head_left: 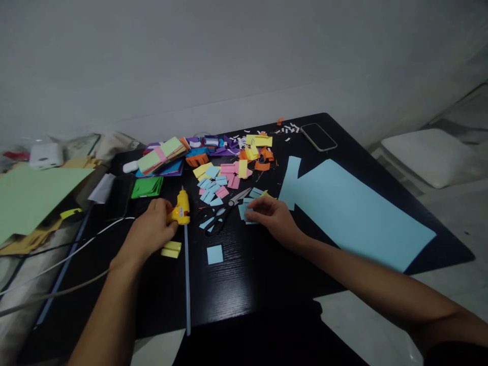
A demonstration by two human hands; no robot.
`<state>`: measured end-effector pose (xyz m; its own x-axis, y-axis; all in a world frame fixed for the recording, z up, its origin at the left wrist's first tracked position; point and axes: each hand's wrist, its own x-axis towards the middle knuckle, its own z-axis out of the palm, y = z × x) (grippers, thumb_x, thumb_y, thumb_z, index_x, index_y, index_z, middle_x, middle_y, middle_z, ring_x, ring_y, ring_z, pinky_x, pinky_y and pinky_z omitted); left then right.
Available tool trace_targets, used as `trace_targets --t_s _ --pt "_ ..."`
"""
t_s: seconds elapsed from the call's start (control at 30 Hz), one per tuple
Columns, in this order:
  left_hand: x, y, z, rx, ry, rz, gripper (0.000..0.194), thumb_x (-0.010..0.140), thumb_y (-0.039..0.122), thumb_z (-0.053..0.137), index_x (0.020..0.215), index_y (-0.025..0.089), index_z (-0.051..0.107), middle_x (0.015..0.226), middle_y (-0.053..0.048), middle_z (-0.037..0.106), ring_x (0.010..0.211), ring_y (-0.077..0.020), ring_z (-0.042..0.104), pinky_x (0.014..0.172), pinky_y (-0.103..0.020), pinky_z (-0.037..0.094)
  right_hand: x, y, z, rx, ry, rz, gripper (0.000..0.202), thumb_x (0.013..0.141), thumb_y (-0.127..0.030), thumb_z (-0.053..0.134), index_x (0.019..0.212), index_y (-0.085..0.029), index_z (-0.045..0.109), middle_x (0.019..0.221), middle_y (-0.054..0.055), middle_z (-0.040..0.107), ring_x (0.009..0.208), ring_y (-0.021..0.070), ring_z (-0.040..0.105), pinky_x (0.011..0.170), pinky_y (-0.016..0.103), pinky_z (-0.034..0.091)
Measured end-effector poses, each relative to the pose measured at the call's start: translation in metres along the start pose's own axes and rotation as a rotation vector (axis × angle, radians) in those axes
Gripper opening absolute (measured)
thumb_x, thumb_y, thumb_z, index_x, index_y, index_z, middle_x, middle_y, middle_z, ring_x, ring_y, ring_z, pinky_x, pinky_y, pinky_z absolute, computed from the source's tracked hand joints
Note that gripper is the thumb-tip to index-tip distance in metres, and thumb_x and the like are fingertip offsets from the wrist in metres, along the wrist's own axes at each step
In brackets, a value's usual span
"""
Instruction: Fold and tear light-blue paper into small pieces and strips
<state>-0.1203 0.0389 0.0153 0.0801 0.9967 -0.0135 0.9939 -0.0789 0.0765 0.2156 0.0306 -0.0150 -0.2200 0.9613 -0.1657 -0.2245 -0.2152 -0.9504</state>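
Note:
My left hand (150,229) is wrapped round the handle of a yellow hot glue gun (183,206), which lies on the dark table with its nozzle pointing away. A long clear glue stick (187,279) sticks out of its back toward the near edge. My right hand (272,216) pinches a small light-blue paper piece (247,212) at a little pile of the same; the fingertips partly hide it. A single light-blue paper square (215,254) lies flat between my hands. Black-handled scissors (221,216) rest between the glue gun and my right hand.
A large light-blue sheet (354,213) covers the right side, with a phone (318,137) behind it. Folded paper pieces (231,175) in several colours are heaped at the back. White cables (76,251) cross the left side, near a green sheet (34,195).

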Motion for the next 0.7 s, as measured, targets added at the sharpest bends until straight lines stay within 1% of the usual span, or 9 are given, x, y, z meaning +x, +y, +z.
trace_targets --t_s 0.1,0.17,0.23,0.3,0.37,0.43,0.53,0.6,0.7 --pt "0.003 -0.007 0.005 -0.035 -0.010 0.021 0.030 0.076 0.029 0.062 0.104 0.018 0.060 0.104 -0.014 0.067 0.087 -0.0325 0.070 0.075 -0.044 0.058 0.000 -0.001 0.000 -0.014 -0.001 -0.001 0.034 0.066 -0.037 0.095 0.086 -0.021 0.073 0.083 0.000 0.076 0.082 0.0187 0.075 0.092 0.040 0.062" --pt "0.004 -0.009 0.005 -0.074 0.026 0.052 0.032 0.073 0.025 0.064 0.104 0.017 0.062 0.104 -0.014 0.067 0.093 -0.0338 0.070 0.083 -0.047 0.059 -0.001 -0.001 0.001 -0.014 -0.004 -0.004 0.035 0.064 -0.038 0.095 0.083 -0.021 0.071 0.081 -0.001 0.075 0.079 0.0184 0.075 0.090 0.040 0.063" --pt "0.003 -0.005 0.000 -0.099 0.092 0.072 0.033 0.073 0.023 0.064 0.105 0.017 0.063 0.107 -0.016 0.066 0.101 -0.0362 0.068 0.090 -0.050 0.058 -0.002 -0.001 0.002 -0.004 -0.018 -0.004 0.037 0.064 -0.039 0.096 0.081 -0.022 0.067 0.079 -0.002 0.072 0.075 0.0175 0.074 0.086 0.039 0.063" --pt "-0.001 0.011 -0.009 -0.138 0.186 0.103 0.028 0.082 0.024 0.060 0.108 0.017 0.064 0.112 -0.016 0.064 0.105 -0.0364 0.066 0.093 -0.052 0.056 -0.003 0.000 0.004 -0.005 -0.036 -0.013 0.039 0.064 -0.038 0.095 0.080 -0.023 0.063 0.076 -0.003 0.070 0.071 0.0163 0.072 0.081 0.038 0.064" --pt "-0.006 0.037 -0.017 -0.248 0.251 0.182 0.021 0.092 0.028 0.055 0.108 0.018 0.063 0.110 -0.013 0.065 0.100 -0.0317 0.067 0.092 -0.050 0.056 -0.004 0.001 0.006 -0.027 -0.051 -0.033 0.039 0.066 -0.037 0.094 0.081 -0.024 0.060 0.073 -0.004 0.066 0.069 0.0155 0.069 0.076 0.036 0.063" --pt "-0.012 0.069 -0.022 -0.395 0.165 0.321 0.019 0.100 0.035 0.054 0.108 0.021 0.064 0.104 -0.008 0.068 0.096 -0.0266 0.068 0.090 -0.043 0.056 -0.006 0.002 0.008 -0.059 -0.067 -0.042 0.038 0.068 -0.035 0.091 0.084 -0.024 0.059 0.073 -0.004 0.065 0.068 0.0152 0.068 0.072 0.034 0.062" --pt "-0.018 0.110 -0.017 -0.556 0.019 0.440 0.019 0.100 0.038 0.061 0.109 0.021 0.065 0.103 -0.005 0.069 0.094 -0.0217 0.068 0.084 -0.035 0.055 -0.010 0.004 0.010 -0.124 -0.111 -0.056 0.037 0.070 -0.033 0.089 0.088 -0.024 0.058 0.077 -0.003 0.068 0.070 0.0151 0.068 0.072 0.033 0.059" --pt "-0.019 0.124 -0.008 -0.619 -0.052 0.477 0.015 0.101 0.035 0.062 0.098 0.021 0.065 0.091 -0.002 0.068 0.080 -0.0174 0.065 0.074 -0.030 0.053 -0.012 0.006 0.011 -0.180 -0.131 -0.086 0.035 0.072 -0.033 0.087 0.090 -0.023 0.059 0.079 -0.002 0.068 0.072 0.0148 0.068 0.072 0.032 0.057" --pt "-0.019 0.127 0.005 -0.714 -0.026 0.453 0.019 0.102 0.029 0.059 0.087 0.019 0.064 0.077 0.001 0.062 0.069 -0.0142 0.059 0.066 -0.027 0.047 -0.013 0.008 0.011 -0.231 -0.144 -0.115 0.032 0.075 -0.035 0.086 0.092 -0.023 0.060 0.081 -0.002 0.068 0.074 0.0149 0.067 0.073 0.031 0.057"
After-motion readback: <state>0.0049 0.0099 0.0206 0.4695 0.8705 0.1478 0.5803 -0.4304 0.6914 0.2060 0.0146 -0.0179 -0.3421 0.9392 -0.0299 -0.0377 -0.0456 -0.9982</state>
